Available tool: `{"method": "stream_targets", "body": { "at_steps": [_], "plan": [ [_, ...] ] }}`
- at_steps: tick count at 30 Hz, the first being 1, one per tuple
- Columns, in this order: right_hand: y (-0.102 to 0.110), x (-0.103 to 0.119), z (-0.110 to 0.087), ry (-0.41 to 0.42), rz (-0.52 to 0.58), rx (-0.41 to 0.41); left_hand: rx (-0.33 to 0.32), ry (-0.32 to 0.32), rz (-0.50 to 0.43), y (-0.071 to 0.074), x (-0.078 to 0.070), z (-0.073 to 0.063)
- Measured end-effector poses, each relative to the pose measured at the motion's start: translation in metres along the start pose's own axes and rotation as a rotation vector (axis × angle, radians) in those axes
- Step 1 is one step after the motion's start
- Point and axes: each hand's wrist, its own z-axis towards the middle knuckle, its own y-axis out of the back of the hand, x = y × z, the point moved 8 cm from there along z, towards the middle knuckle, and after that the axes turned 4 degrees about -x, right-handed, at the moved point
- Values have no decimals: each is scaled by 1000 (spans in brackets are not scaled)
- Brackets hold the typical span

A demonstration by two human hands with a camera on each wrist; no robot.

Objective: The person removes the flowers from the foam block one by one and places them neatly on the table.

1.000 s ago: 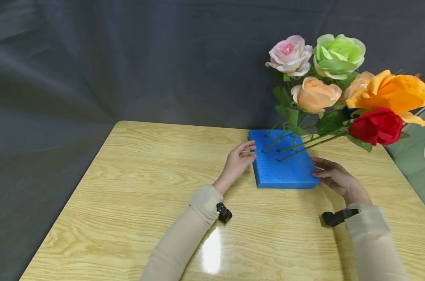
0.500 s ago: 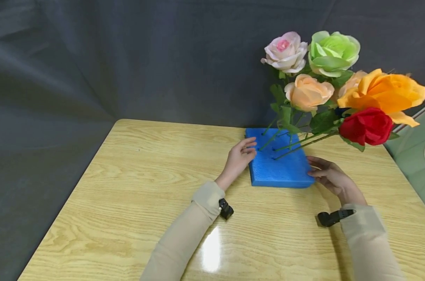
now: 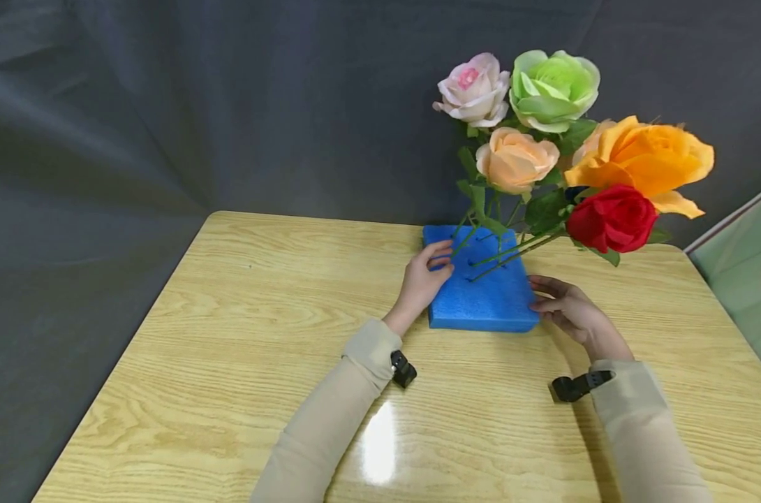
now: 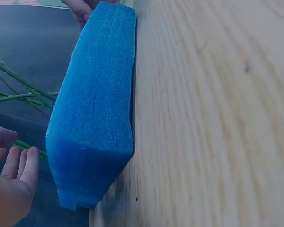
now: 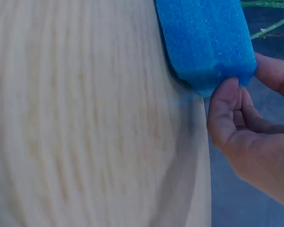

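Note:
A blue foam block (image 3: pixel 481 307) lies flat on the table, with several artificial roses stuck in it by their stems. The blooms lean up and right: pale pink (image 3: pixel 473 91), green (image 3: pixel 553 91), peach (image 3: pixel 516 162), orange (image 3: pixel 647 161) and red (image 3: pixel 613 218). A second peach bloom is partly hidden behind the orange one. My right hand (image 3: pixel 572 311) touches the block's right side; the right wrist view has its thumb and fingers against the end of the foam (image 5: pixel 203 38). My left hand (image 3: pixel 421 283) is at the left edge, fingers loosely bent, apart from the foam in the left wrist view.
The wooden table (image 3: pixel 261 335) spreads left and in front of the block. A dark cloth (image 3: pixel 324 112) hangs behind the table's back edge. Beyond the right edge is a pale green surface (image 3: pixel 748 258). Each wrist wears a black strapped camera.
The foam block and its roses have slid to the left, with my right hand moving along against the block's side. My left hand has stayed nearly in place, and the block is now closer under it.

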Motion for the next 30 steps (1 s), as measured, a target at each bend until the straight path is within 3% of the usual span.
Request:
{"method": "stream_targets", "body": {
  "at_steps": [12, 23, 30],
  "plan": [
    [-2, -1, -4, -30, -34, -56, 7, -2, 69, -6, 0, 1],
    [-3, 0, -6, -54, -76, -86, -4, -16, 67, -6, -2, 0],
    [-3, 0, -7, -40, -97, -100, -51, -82, 99, -1, -3, 3]
  ]
}}
